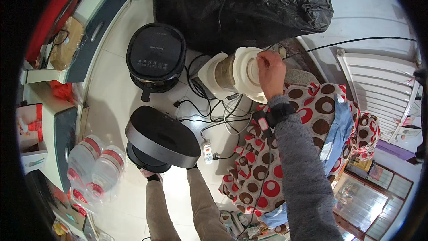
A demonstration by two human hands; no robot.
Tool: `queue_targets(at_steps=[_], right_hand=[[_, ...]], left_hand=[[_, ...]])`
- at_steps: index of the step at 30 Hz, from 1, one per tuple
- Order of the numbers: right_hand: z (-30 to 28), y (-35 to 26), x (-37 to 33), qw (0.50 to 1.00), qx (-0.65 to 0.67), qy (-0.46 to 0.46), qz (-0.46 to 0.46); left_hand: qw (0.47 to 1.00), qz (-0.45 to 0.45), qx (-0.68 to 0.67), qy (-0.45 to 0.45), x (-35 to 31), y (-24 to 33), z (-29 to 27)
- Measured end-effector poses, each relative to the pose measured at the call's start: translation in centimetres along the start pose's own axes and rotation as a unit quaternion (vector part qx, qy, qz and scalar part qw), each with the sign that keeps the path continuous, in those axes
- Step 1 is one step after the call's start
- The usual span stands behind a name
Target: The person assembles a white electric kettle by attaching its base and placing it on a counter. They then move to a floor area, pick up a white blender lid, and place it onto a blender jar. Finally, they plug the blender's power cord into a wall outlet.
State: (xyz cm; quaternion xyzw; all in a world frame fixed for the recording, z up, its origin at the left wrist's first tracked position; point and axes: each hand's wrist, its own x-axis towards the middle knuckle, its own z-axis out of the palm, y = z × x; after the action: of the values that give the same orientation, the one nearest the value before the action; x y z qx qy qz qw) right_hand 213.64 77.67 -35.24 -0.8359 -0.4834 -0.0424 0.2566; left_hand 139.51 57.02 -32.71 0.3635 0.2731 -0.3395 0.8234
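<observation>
My right hand (271,75), in a grey sleeve with a black strap at the wrist, is over the round lid (253,72) of a cream kitchen appliance. Its fingers are curled together at the lid's right side; what they pinch is hidden. Below the lid, the appliance has a see-through brownish jug (225,71) on a cream base (211,76). Left of it stands a black air fryer (154,60) with a flat top and a handle at its front. Nearer to me is a black and grey oval appliance (162,136). My left hand is out of view.
Black cables (209,111) tangle across the tiled floor to a white power strip (207,152). A big black plastic bag (240,9) stands behind; dotted fabric (272,187) is at right. Wrapped clear bottles (100,169) and drawers (96,31) line the left. My legs (205,201) are at the bottom.
</observation>
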Motion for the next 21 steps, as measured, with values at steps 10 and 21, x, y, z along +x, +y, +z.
queue_targets(at_steps=[10,21], right_hand=[[-4.3,-0.2,-4.9,0.98,0.103,-0.172,0.004],[-1.7,1.3,-0.4,0.989,0.097,-0.077,0.085]], left_hand=[[0.928,-0.123,0.209,0.284,5.0,3.9,2.9],[0.93,-0.121,0.135,0.321,5.8,3.1,1.8]])
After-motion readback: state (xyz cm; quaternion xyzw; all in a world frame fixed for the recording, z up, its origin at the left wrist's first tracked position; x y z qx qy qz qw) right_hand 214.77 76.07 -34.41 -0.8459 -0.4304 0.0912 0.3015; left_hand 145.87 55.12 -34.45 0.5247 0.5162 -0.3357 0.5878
